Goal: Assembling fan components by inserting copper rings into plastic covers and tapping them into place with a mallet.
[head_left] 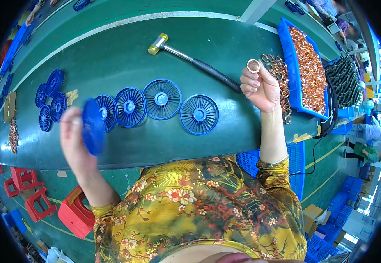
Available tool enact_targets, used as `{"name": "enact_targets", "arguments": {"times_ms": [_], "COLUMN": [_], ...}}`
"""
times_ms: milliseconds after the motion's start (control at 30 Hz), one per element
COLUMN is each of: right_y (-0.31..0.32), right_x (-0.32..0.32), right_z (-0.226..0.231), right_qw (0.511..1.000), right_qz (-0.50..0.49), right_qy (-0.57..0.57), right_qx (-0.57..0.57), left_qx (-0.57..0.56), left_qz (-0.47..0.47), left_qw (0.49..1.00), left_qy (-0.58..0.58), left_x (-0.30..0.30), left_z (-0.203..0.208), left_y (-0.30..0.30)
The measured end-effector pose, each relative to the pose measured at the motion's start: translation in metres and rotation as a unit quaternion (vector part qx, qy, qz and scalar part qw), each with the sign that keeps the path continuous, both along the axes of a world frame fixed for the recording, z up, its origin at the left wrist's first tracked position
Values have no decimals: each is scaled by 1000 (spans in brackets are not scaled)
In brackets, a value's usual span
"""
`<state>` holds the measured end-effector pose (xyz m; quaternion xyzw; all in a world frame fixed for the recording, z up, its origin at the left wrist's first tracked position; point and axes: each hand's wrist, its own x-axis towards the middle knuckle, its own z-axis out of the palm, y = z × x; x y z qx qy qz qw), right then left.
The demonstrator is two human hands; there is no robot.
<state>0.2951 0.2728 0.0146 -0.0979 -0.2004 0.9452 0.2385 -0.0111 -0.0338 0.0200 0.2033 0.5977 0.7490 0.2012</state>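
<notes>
My left hand, slightly blurred, grips a blue plastic spoked wheel by its edge above the table's near left. The wheel is tilted nearly edge-on. Raised over the right part of the table, my right hand pinches a copper-coloured ring between thumb and fingers. Between my hands lies a row of several flat blue spoked wheels, the rightmost wheel apart from the others. Beyond them rests a mallet with yellow faces and a black handle, its grip end near my right hand. Loose copper rings lie beside that hand.
A blue tray heaped with copper rings stands at the right. More blue wheels and a small ring pile lie far left on the green table. Red stools stand below left. Other people are beyond.
</notes>
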Motion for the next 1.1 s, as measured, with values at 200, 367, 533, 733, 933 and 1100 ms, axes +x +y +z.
{"name": "enact_targets", "arguments": {"times_ms": [200,367,533,733,933,1100], "right_y": [2,-16,-124,-257,-350,-395], "right_x": [-3,-16,-73,-146,-201,-293], "right_z": [0,7,56,78,40,-21], "right_qw": [1000,962,810,486,295,80], "right_qz": [10,-12,40,172,64,-7], "right_qy": [3,-120,-160,232,423,74], "right_qx": [9,245,563,825,854,994], "left_qx": [-65,-63,18,121,169,78], "left_qz": [-358,-484,-466,-333,-202,-217], "left_qw": [930,869,884,935,964,954], "left_qy": [-48,-78,13,-25,-26,-191], "left_x": [78,84,100,126,137,118], "left_z": [1,3,-22,-84,-118,-107], "left_y": [2,-2,-15,-64,-109,-124]}}
